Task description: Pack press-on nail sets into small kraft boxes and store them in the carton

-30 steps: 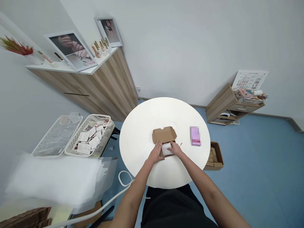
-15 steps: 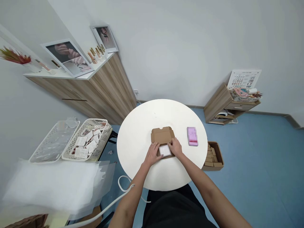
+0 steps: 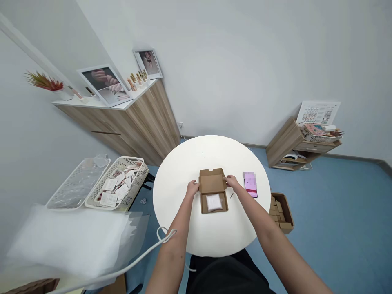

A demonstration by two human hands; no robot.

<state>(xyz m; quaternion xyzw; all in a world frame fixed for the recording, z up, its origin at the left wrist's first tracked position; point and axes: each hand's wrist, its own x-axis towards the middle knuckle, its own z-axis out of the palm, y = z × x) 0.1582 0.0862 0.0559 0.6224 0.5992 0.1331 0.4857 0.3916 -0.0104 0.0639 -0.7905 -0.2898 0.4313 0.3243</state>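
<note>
The person's left arm [image 3: 171,255] and right arm [image 3: 271,232] are bare from the forearm down, and so are the left hand [image 3: 192,188] and right hand [image 3: 232,182], with no gloves. Just past the near edge of the round white table [image 3: 180,171] shows a black garment [image 3: 228,275], plain dark cloth. Whether it is a shirt or trousers is hard to tell.

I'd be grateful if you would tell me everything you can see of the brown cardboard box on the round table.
The brown kraft cardboard mailer box stands open on the white round table, its lid raised away from the person, with a notch in the lid's far edge. A white packet lies inside the tray. The left hand and right hand are at the lid's sides, seemingly touching it.
</note>
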